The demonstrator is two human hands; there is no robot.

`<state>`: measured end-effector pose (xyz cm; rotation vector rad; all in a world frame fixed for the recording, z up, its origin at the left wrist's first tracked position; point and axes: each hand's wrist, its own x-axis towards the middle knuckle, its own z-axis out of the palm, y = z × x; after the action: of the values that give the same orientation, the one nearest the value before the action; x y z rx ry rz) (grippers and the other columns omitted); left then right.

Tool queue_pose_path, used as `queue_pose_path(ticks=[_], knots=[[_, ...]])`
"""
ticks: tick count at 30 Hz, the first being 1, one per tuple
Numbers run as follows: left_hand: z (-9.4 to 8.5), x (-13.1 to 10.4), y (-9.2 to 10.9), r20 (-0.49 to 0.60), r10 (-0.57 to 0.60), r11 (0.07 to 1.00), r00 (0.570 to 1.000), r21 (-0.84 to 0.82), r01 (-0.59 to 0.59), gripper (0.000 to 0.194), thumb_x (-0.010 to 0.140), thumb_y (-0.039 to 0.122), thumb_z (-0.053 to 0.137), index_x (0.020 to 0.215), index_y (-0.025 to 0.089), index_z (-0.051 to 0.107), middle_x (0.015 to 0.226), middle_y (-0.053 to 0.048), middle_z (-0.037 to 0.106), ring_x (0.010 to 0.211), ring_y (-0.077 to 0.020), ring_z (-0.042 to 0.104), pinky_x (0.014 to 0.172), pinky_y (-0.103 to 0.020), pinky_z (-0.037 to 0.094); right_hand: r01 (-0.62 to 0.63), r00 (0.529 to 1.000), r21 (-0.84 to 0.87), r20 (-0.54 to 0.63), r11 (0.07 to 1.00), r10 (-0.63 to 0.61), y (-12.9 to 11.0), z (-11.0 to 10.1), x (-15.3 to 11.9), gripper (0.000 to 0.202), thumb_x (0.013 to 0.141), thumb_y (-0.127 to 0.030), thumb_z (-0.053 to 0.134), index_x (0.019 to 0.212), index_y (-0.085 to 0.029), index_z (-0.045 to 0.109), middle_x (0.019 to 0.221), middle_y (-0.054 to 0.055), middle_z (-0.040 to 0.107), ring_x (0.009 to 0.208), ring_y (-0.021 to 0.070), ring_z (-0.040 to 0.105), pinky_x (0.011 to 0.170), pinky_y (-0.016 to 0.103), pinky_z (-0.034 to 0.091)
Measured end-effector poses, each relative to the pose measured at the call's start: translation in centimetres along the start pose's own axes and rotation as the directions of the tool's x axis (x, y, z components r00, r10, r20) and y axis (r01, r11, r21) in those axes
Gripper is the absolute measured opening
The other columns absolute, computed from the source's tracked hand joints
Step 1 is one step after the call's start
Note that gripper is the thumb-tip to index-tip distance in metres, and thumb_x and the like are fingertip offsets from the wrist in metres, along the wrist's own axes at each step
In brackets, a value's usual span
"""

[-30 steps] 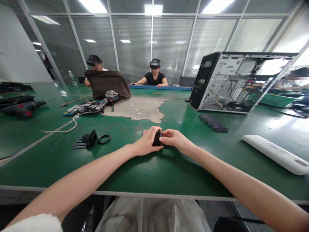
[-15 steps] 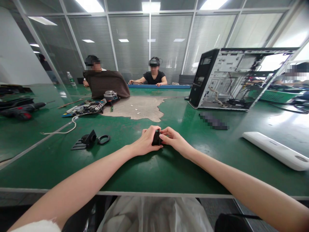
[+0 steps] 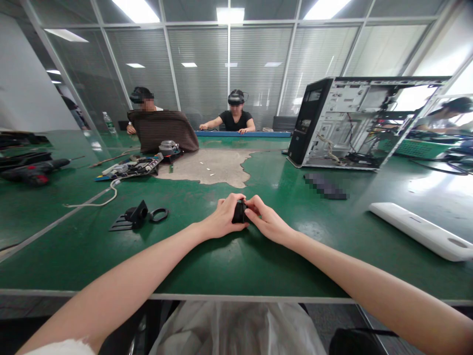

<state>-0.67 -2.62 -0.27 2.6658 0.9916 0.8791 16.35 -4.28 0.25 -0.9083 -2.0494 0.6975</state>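
Observation:
Low over the green table, a small black block-shaped part (image 3: 238, 213) is held between both hands; its exact kind is hard to make out. My left hand (image 3: 222, 216) wraps round it from the left, thumb below and fingers on top. From the right, the bent fingers and thumb of my right hand (image 3: 264, 217) pinch its right edge. To the left on the table lie a black bracket with a round socket (image 3: 137, 215) and a separate black ring (image 3: 158, 214). Much of the held part is covered by the fingers.
An opened computer case (image 3: 332, 123) stands at the back right. Nearer are a blurred dark object (image 3: 325, 186) and a long white device (image 3: 421, 230). Circuit boards (image 3: 129, 167), a white cable (image 3: 99, 201) and a power drill (image 3: 35, 171) lie left. Other people sit beyond.
Fingers of my right hand have shifted slightly at the part's right edge. My left hand keeps its grip and the part stays in about the same place.

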Motion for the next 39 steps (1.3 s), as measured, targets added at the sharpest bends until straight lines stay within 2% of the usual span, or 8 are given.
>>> queue_pose_path(ticks=[3,7,16,21,24,28,33,39], knots=[[0.0,0.0,0.1,-0.004,-0.003,1.0,1.0,-0.006,0.003,0.06,0.068,0.033,0.06,0.115,0.022,0.024,0.111,-0.007,0.041,0.103,-0.0225,0.042,0.087,-0.038,0.031,-0.045,0.999,0.115,-0.016,0.992,0.047,0.4,0.2,0.4,0.009,0.083,-0.03,0.04,0.088,-0.022,0.041,0.077,-0.001,0.051,0.07,0.0123,0.051,0.066,0.026,0.043],[0.0,0.0,0.1,-0.001,-0.001,1.0,1.0,-0.01,0.001,0.061,0.068,0.033,0.061,0.116,0.023,0.025,0.111,-0.007,0.042,0.103,-0.023,0.043,0.087,-0.038,0.03,-0.136,0.991,0.248,0.05,0.959,0.127,1.1,0.3,0.8,0.015,0.081,-0.031,0.043,0.093,-0.021,0.04,0.077,-0.001,0.051,0.071,0.0119,0.052,0.066,0.026,0.045],[-0.1,-0.1,0.0,-0.002,0.02,1.0,1.0,0.008,-0.02,0.057,0.07,0.034,0.059,0.115,0.021,0.026,0.11,-0.007,0.042,0.103,-0.0221,0.043,0.087,-0.037,0.031,-0.031,0.996,0.13,0.088,0.991,0.02,0.1,-0.3,0.0,0.016,0.08,-0.027,0.047,0.093,-0.022,0.041,0.088,0.001,0.051,0.073,0.0119,0.054,0.067,0.026,0.045],[-0.1,0.0,0.2,-0.002,0.009,1.0,1.0,0.006,-0.009,0.059,0.068,0.034,0.06,0.115,0.022,0.025,0.11,-0.007,0.042,0.104,-0.0226,0.043,0.087,-0.037,0.03,-0.08,0.997,0.199,0.03,0.977,0.075,0.5,0.2,0.4,0.011,0.083,-0.031,0.04,0.088,-0.022,0.042,0.085,0.0,0.05,0.07,0.0104,0.053,0.066,0.026,0.046],[0.0,0.0,0.1,-0.001,0.007,1.0,1.0,0.001,-0.007,0.061,0.068,0.034,0.061,0.116,0.023,0.024,0.11,-0.007,0.042,0.104,-0.0231,0.043,0.087,-0.038,0.03,-0.119,0.993,0.268,0.046,0.956,0.11,1.0,0.4,0.6,0.013,0.082,-0.033,0.041,0.089,-0.022,0.04,0.08,-0.001,0.05,0.072,0.0111,0.053,0.067,0.026,0.047],[0.0,0.0,0.0,-0.005,0.009,1.0,1.0,0.01,-0.009,0.061,0.067,0.034,0.061,0.115,0.023,0.025,0.11,-0.007,0.042,0.104,-0.023,0.043,0.087,-0.038,0.03,-0.1,0.995,0.164,0.031,0.981,0.096,1.1,0.4,0.4,0.014,0.084,-0.031,0.038,0.093,-0.021,0.041,0.079,0.0,0.05,0.074,0.0131,0.052,0.069,0.029,0.045],[0.0,-0.1,-0.1,-0.005,0.021,1.0,1.0,0.018,-0.021,0.057,0.069,0.034,0.059,0.114,0.021,0.027,0.11,-0.007,0.042,0.104,-0.022,0.043,0.087,-0.037,0.031,0.017,0.999,-0.008,0.048,1.0,-0.017,0.5,0.0,-0.3,0.013,0.082,-0.026,0.042,0.095,-0.021,0.042,0.086,0.003,0.051,0.076,0.0147,0.051,0.071,0.03,0.043],[-0.1,-0.1,0.1,0.001,0.008,1.0,1.0,0.015,-0.008,0.059,0.068,0.035,0.06,0.115,0.022,0.026,0.11,-0.007,0.042,0.104,-0.0228,0.043,0.087,-0.037,0.031,-0.016,1.0,-0.008,0.001,1.0,0.016,0.2,0.1,0.0,0.008,0.084,-0.027,0.037,0.089,-0.022,0.042,0.075,0.0,0.048,0.068,0.0129,0.048,0.065,0.028,0.042]])
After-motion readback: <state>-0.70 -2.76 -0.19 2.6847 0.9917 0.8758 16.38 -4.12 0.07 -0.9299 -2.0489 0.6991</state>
